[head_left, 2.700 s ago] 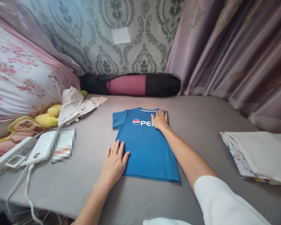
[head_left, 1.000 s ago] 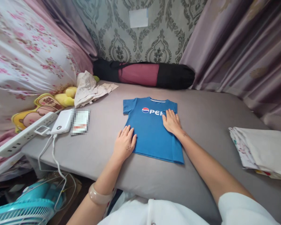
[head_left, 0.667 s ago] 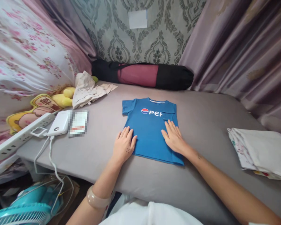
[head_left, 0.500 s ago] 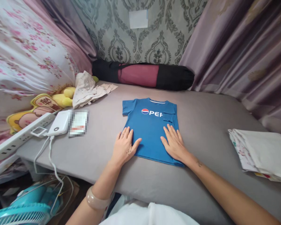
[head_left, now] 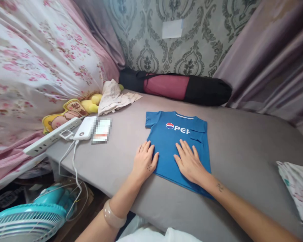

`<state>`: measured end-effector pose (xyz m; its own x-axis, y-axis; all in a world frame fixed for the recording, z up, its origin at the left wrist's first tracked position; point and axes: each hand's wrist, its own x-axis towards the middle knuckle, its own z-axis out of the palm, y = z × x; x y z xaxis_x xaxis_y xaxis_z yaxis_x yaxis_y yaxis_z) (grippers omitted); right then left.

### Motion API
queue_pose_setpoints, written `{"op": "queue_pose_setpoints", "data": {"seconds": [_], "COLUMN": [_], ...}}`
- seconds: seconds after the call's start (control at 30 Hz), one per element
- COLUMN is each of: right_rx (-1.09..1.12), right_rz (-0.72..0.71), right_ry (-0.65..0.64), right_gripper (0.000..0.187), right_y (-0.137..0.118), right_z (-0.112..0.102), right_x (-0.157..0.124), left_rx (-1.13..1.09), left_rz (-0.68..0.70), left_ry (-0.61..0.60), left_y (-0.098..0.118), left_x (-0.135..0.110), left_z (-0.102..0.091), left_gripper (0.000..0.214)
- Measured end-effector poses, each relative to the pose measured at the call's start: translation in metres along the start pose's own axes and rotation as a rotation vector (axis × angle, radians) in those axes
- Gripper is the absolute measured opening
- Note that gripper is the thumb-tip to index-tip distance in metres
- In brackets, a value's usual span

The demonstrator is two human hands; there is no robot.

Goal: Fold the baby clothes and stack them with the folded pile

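Observation:
A small blue T-shirt (head_left: 172, 143) with a white and red logo lies flat on the grey bed surface (head_left: 242, 148), its right side folded in over the front. My left hand (head_left: 144, 161) rests flat on the shirt's lower left edge, fingers spread. My right hand (head_left: 190, 163) lies flat on the lower middle of the shirt, fingers stretched out. Neither hand holds anything.
A black and maroon rolled bag (head_left: 176, 85) lies along the far wall. Crumpled beige cloth (head_left: 113, 97), a yellow plush toy (head_left: 73, 109), a white power bank (head_left: 84, 131) and power strip (head_left: 50, 139) sit left. Folded white fabric (head_left: 296, 188) is at right. A teal fan (head_left: 27, 218) stands below.
My right hand slid down from the logo to the lower part of the shirt. My left hand stayed at the lower left edge. The view swung left.

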<state>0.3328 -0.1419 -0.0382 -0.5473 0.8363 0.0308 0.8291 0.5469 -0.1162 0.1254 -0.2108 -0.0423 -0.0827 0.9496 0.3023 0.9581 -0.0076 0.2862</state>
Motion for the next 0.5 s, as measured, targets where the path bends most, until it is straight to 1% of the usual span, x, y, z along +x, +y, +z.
{"op": "queue_pose_setpoints", "data": {"seconds": [0.1,0.23,0.37,0.5], "right_rx": [0.004,0.003,0.002,0.029], "right_rz": [-0.077,-0.107,-0.099,-0.054], "right_ry": [-0.048,-0.096,-0.114,-0.123], "right_gripper": [0.06,0.061,0.062,0.062], "right_y": [-0.018,-0.028,-0.031,-0.034], "right_z": [0.0,0.001,0.001,0.003], "right_x": [0.02,0.047,0.074,0.102], "left_rx": [-0.002,0.028,0.034,-0.006], "left_rz": [-0.05,-0.133,-0.164,-0.19], "left_ry": [0.071,0.134,0.129,0.117], "left_y": [-0.003,-0.005,-0.004,-0.006], "left_x": [-0.001,-0.002,-0.002,-0.001], "left_z": [0.0,0.0,-0.002,-0.004], "left_gripper": [0.035,0.028,0.024,0.024]}}
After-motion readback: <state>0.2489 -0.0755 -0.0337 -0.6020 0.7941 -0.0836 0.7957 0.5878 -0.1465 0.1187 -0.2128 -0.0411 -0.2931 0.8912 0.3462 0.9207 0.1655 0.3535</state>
